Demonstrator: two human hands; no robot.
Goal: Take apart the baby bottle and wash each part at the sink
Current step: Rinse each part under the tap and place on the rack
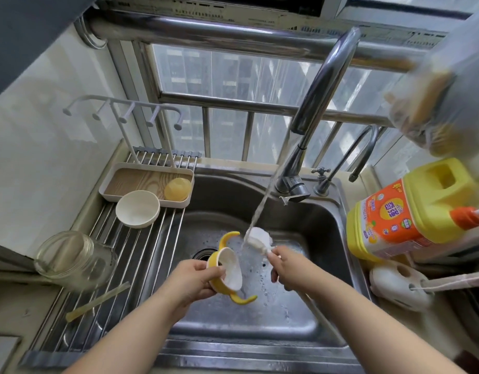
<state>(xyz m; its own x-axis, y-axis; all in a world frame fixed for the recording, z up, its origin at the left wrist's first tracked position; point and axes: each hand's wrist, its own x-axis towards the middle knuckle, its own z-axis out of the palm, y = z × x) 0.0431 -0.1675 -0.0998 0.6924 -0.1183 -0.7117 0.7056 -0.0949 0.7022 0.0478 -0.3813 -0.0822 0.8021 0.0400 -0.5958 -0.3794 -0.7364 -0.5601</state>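
The left hand (194,279) holds a yellow ring (225,271) (two curved handles, white inside) over the sink (260,319). The right hand (285,265) grips a white foamy brush (258,237) under running water (260,209).

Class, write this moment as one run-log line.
left hand: grips yellow handled collar | right hand: holds sponge brush under tap stream | bottle: on rack
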